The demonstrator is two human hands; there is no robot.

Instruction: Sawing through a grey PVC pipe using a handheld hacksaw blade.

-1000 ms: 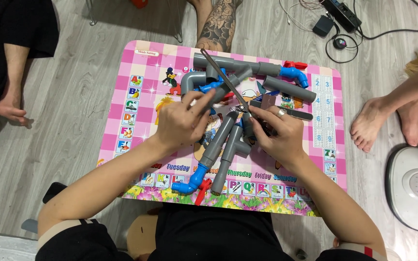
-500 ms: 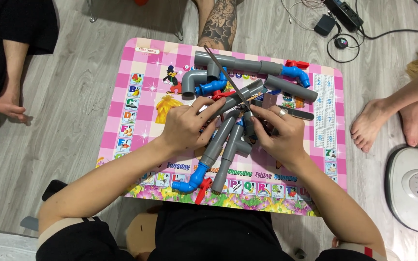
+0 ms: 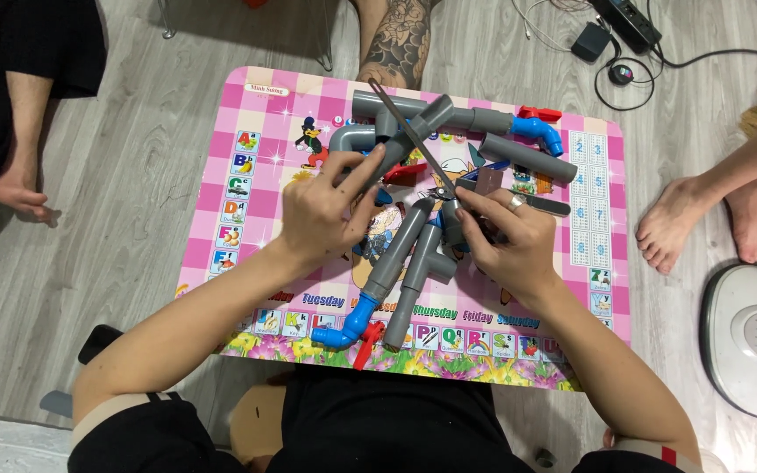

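Grey plank floor (image 3: 133,175); on it a low pink checked worktop (image 3: 256,149) printed with letters, numbers and cartoon figures. Other people's bare feet and legs sit round its edges; a white round appliance (image 3: 751,337) lies at the right, a black power strip with cables (image 3: 624,22) at the top.

On the worktop: a spread of grey pipe lengths (image 3: 413,254) joined by tees and elbows. One run ends near the front edge in a blue elbow (image 3: 348,324) beside a red valve handle (image 3: 365,344); another blue elbow (image 3: 538,131) and red piece sit at the far right of the top run. Judged from the layout, several joints are already made, while loose lengths remain unconnected.

Left hand (image 3: 326,215): fingers closed round a grey pipe (image 3: 396,149) angled toward the top. Right hand (image 3: 505,241): fingers wrapped on a short grey fitting (image 3: 451,229); a thin metal blade (image 3: 409,140) runs diagonally from beside it, though whether the hand grips it cannot be told.

No containers visible.
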